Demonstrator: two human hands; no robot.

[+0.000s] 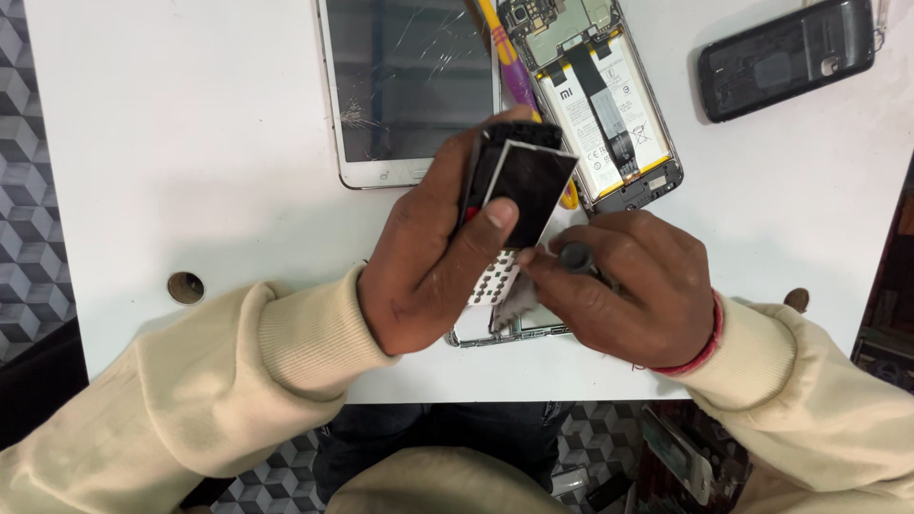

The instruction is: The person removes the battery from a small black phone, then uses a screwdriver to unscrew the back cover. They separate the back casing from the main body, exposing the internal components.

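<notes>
My left hand (433, 257) grips a small keypad phone (514, 190) tilted above the white table, its thumb pressing on the loosened dark screen panel, with the white keypad (497, 279) showing below. My right hand (628, 290) pinches a thin tool with a dark round handle (576, 255), its tip hidden against the phone's lower edge. Under both hands lies another flat phone frame (495, 331).
On the white table (190, 143): a white tablet with a cracked screen (409, 86), an opened smartphone showing its battery (605, 105), a yellow-purple tool (509, 67), a dark phone back (785, 57). A round hole (185, 287) sits near the table's left front.
</notes>
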